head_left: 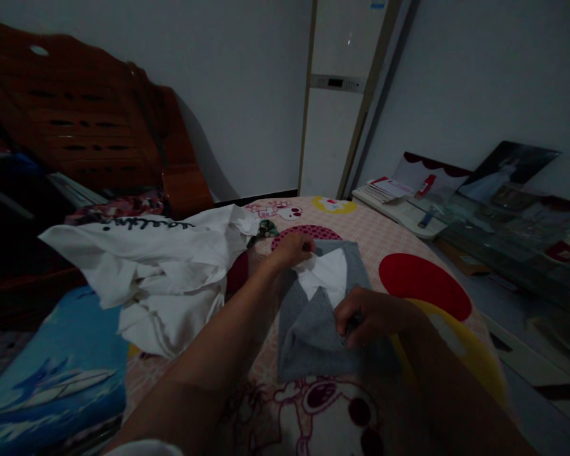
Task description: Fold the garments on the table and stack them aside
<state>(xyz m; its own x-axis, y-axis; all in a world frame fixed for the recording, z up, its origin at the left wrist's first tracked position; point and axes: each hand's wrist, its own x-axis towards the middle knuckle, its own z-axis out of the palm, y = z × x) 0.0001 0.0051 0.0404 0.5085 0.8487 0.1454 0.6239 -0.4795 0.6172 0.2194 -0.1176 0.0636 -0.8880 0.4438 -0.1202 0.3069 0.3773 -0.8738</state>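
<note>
A grey cloth garment [308, 345] lies spread out on the patterned tablecloth in front of me, with a white fabric part [330, 269] showing at its upper middle. My left hand [294, 249] is closed at the far left edge of the white part, thumb and fingers pinched on the cloth. Nearer to me, my right hand [368, 316] is curled shut around a fold of the grey cloth at the right. The fingertips of both hands are partly hidden. Left of my left forearm, a crumpled white shirt [171, 266] with dark lettering is heaped.
The round table wears a pink tablecloth [361, 228] with red and yellow spots. A blue printed cushion [61, 373] is at lower left, below a wooden chair [85, 120]. To the right stands a glass-topped stand [498, 240] with papers and a photo. A tall white cabinet unit [332, 139] stands behind.
</note>
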